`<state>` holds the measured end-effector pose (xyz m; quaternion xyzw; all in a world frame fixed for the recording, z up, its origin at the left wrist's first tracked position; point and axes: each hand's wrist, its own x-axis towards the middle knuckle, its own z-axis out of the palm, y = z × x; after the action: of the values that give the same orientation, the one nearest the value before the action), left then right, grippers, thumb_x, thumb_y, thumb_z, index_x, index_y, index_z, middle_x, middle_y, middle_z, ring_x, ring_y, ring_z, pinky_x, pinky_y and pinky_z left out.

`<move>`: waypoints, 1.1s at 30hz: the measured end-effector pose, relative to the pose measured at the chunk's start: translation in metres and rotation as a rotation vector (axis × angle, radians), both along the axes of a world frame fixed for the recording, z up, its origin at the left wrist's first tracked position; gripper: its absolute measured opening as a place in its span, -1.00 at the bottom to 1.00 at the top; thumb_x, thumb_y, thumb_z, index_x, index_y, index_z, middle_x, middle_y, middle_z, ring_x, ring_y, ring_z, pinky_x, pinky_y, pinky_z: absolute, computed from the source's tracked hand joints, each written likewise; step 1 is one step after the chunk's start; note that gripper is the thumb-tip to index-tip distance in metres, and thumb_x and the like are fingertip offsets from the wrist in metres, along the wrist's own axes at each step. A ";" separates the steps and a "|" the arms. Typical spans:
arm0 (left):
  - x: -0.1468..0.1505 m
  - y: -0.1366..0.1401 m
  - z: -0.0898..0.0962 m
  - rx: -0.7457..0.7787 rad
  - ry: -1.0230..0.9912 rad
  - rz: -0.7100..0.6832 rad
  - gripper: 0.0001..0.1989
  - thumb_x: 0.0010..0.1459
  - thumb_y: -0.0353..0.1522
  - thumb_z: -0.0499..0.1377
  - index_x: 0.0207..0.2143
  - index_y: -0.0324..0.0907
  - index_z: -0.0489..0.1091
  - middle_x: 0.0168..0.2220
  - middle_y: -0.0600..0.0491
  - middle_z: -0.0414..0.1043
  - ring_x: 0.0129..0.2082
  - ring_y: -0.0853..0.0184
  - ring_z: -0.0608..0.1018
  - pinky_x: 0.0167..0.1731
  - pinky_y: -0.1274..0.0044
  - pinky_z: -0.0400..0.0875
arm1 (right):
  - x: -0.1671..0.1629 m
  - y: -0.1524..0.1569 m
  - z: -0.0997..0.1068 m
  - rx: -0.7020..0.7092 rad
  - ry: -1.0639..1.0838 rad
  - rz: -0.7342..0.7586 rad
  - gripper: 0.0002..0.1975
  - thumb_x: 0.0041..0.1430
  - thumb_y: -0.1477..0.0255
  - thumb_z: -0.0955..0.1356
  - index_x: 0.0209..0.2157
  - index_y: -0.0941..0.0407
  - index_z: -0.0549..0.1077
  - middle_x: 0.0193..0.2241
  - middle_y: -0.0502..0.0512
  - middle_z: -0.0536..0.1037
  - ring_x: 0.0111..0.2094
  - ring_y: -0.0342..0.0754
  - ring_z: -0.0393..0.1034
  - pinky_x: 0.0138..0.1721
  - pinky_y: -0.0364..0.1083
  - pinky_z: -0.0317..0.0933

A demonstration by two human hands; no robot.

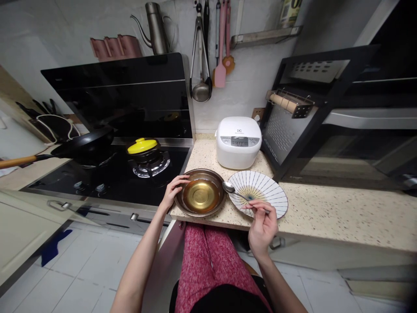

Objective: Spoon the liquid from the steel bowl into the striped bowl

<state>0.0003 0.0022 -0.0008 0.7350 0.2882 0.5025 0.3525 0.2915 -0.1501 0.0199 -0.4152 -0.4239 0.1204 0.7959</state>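
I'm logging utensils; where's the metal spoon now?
Head view, right of centre: the metal spoon is in the right hand, its handle over the striped plate, its scoop beside the metal bowl.

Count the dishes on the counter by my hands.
2: a metal bowl at your left hand, and a striped plate beside it, near your right hand. Any stacked underneath would be hidden.

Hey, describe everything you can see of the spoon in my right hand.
The spoon looks like shiny, silvery metal, with a rounded head and a slim handle. Your right hand grips the handle, and the fingers hide its far end. It slants with its head away from you, toward your left, beside the rim of the metal bowl; the handle crosses above the striped plate. I can't tell whether the head touches either one.
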 end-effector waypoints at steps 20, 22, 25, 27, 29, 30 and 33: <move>0.000 -0.001 -0.001 -0.011 -0.007 0.003 -0.65 0.21 -0.34 0.13 -0.07 -0.14 0.65 0.14 -0.12 0.52 0.19 -0.04 0.47 0.29 0.10 0.22 | 0.027 0.000 -0.015 0.141 -0.733 -0.214 -0.61 0.29 0.74 0.21 -0.01 0.08 0.47 -0.22 0.15 0.59 -0.16 0.03 0.53 -0.17 0.04 0.44; 0.000 -0.001 -0.001 -0.011 -0.010 0.001 -0.66 0.21 -0.34 0.13 -0.08 -0.14 0.65 0.14 -0.12 0.52 0.19 -0.04 0.47 0.29 0.10 0.22 | 0.027 0.000 -0.015 0.144 -0.747 -0.225 -0.58 0.27 0.76 0.21 0.00 0.09 0.46 -0.21 0.15 0.60 -0.16 0.03 0.53 -0.15 0.05 0.44; 0.000 -0.001 0.000 -0.007 -0.008 -0.002 -0.66 0.21 -0.34 0.13 -0.08 -0.14 0.65 0.15 -0.12 0.52 0.19 -0.04 0.47 0.29 0.09 0.22 | 0.027 0.000 -0.014 0.137 -0.760 -0.241 -0.56 0.27 0.77 0.20 0.00 0.08 0.46 -0.20 0.15 0.61 -0.15 0.04 0.54 -0.14 0.07 0.43; 0.000 -0.001 0.001 -0.004 -0.005 -0.003 -0.65 0.21 -0.34 0.13 -0.08 -0.14 0.65 0.15 -0.12 0.52 0.19 -0.04 0.48 0.29 0.09 0.22 | 0.027 0.000 -0.014 0.130 -0.763 -0.245 -0.57 0.27 0.77 0.20 -0.01 0.08 0.46 -0.20 0.16 0.62 -0.15 0.05 0.54 -0.13 0.07 0.43; 0.000 -0.001 0.001 -0.002 -0.003 -0.005 -0.65 0.20 -0.34 0.13 -0.07 -0.14 0.65 0.14 -0.12 0.52 0.19 -0.04 0.48 0.29 0.09 0.22 | 0.027 0.000 -0.014 0.128 -0.757 -0.244 -0.59 0.28 0.77 0.21 -0.02 0.09 0.46 -0.20 0.16 0.61 -0.15 0.04 0.54 -0.12 0.07 0.43; 0.000 -0.001 0.000 -0.001 -0.004 -0.007 -0.65 0.20 -0.34 0.13 -0.07 -0.15 0.65 0.14 -0.12 0.52 0.19 -0.04 0.48 0.29 0.09 0.22 | 0.027 0.000 -0.015 0.128 -0.750 -0.241 -0.60 0.28 0.77 0.21 -0.02 0.10 0.46 -0.20 0.16 0.61 -0.14 0.04 0.54 -0.12 0.06 0.43; 0.000 0.000 0.000 0.000 -0.008 -0.007 -0.65 0.21 -0.34 0.13 -0.07 -0.14 0.65 0.14 -0.12 0.52 0.19 -0.03 0.48 0.29 0.10 0.22 | 0.027 0.000 -0.015 0.124 -0.716 -0.228 -0.65 0.30 0.75 0.22 -0.05 0.10 0.46 -0.20 0.16 0.60 -0.14 0.03 0.54 -0.13 0.04 0.44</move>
<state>-0.0002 0.0018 -0.0010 0.7339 0.2843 0.5043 0.3553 0.3187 -0.1499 0.0052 -0.4263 -0.6327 -0.1475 0.6294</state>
